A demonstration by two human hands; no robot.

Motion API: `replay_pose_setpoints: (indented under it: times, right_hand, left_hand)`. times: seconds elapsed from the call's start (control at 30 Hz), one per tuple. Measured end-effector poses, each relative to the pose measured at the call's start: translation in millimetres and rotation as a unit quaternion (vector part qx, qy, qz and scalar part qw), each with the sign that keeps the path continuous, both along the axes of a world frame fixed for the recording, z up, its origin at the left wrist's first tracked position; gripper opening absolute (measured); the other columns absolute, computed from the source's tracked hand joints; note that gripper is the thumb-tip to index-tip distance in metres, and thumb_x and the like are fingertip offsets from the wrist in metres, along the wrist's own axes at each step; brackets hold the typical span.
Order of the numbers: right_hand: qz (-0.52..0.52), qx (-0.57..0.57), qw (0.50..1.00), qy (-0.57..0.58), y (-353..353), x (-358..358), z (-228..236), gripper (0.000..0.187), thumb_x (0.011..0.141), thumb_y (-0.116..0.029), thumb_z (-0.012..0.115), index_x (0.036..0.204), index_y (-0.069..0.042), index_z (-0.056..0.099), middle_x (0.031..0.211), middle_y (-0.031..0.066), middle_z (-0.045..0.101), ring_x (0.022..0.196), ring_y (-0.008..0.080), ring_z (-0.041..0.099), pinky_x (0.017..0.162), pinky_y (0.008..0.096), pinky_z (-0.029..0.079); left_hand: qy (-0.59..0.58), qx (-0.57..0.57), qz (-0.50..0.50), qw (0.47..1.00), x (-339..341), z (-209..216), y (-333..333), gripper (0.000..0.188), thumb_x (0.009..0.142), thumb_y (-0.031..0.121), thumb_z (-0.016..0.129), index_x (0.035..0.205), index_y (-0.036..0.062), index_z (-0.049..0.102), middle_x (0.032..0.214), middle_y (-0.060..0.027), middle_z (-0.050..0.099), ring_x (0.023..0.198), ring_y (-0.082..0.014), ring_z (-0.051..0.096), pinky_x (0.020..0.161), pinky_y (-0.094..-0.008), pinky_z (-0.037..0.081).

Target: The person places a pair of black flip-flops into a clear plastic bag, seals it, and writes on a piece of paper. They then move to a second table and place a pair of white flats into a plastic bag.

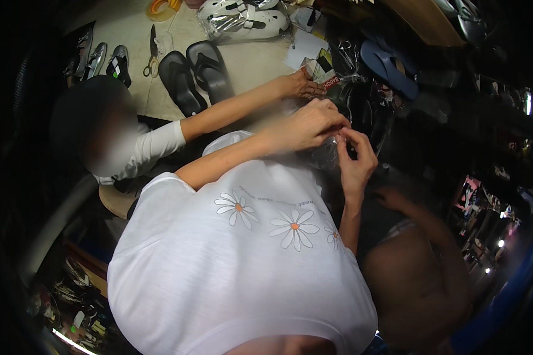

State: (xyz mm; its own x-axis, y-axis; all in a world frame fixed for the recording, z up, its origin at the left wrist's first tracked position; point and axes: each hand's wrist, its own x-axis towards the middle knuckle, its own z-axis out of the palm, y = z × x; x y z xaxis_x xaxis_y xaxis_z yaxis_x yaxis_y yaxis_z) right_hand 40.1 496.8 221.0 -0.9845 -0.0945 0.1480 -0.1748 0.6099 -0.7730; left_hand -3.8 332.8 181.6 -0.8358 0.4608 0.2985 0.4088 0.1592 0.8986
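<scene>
Together, L hand (pixel 315 125) & R hand (pixel 357 157), pinching clr plastic (pixel 324 157)

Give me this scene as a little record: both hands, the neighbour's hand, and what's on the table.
Left hand: beside the right, near clear plastic; exact grip unclear
Right hand: thumb and forefinger curled toward the left hand
Co-worker's hand: just beyond the left hand
Table: black flip-flops, scissors, orange tape, wrapped white shoes
Right side: blue flip-flop
</scene>
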Motion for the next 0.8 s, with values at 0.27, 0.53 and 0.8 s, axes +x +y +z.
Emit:
replay_pose_setpoints:
  times: [0.27,0.53,0.8]
  right_hand:
    - [0.033,0.133,0.952,0.273,13,70,53,0.022,0.071,0.008,0.068,0.092,0.002,0.065,0.091,0.0140,0.060,0.083,0.0302,0.060,0.067,0.0375,0.053]
    - [0.037,0.348,0.813,0.465,75,88,125,0.031,0.085,-0.013,0.066,0.102,0.009,0.052,0.083,0.0186,0.059,0.073,0.0286,0.062,0.062,0.0367,0.057]
    - [-0.059,0.283,0.750,0.595,87,93,119,0.018,0.084,-0.001,0.066,0.094,0.005,0.052,0.078,0.0181,0.061,0.067,0.0282,0.063,0.061,0.0407,0.058]
  left_hand:
    - [0.095,0.025,0.012,0.995,57,72,20,0.022,0.069,0.008,0.062,0.091,0.0111,0.062,0.086,-0.0031,0.055,0.097,-0.0248,0.051,0.082,-0.0365,0.038]
    - [0.229,0.157,0.029,0.960,69,137,75,0.037,0.073,0.021,0.057,0.106,0.0063,0.063,0.081,-0.0012,0.051,0.089,-0.0191,0.051,0.080,-0.0355,0.038]
    - [0.214,0.112,-0.170,0.956,44,152,62,0.035,0.077,0.019,0.059,0.109,0.0071,0.061,0.086,-0.0019,0.057,0.088,-0.0158,0.056,0.077,-0.0304,0.040]
